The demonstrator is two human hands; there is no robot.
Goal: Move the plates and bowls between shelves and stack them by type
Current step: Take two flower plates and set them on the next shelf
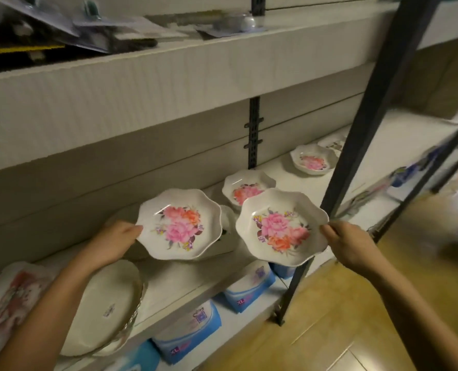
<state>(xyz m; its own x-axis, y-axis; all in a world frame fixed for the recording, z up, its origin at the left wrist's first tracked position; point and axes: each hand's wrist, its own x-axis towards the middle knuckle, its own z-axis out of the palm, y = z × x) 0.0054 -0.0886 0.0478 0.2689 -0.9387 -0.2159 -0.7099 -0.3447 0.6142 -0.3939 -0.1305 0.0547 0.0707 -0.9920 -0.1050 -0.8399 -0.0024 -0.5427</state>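
The left hand (118, 242) grips the left rim of a scalloped white plate (179, 223) printed with pink and orange flowers, thumb on top of the rim and fingers curled underneath. The right hand (348, 242) pinches the right rim of a matching second plate (281, 227) in the same way, thumb over the edge. Both plates are held face up, side by side and just apart, above the front part of the white middle shelf (179, 277), the right one reaching out past the shelf's front edge. Between and below them the pale rim of another dish (229, 218) shows on the shelf, mostly hidden. Just behind the right plate a third flowered plate (246, 190) sits on the shelf, and farther to the right a fourth one (312, 159) lies near the back wall, beside a dark metal post (369, 116) that runs down the shelf's front. On the near left of the same shelf, under the left forearm, lies a large oval platter (107, 306) with its white underside up, and left of it a wrapped tray (11, 298) with a red print. The lower shelf holds blue and white packs (187, 333). The upper shelf (169, 57) carries a blurred heap of packaged goods. A wooden floor (343, 317) lies to the right.
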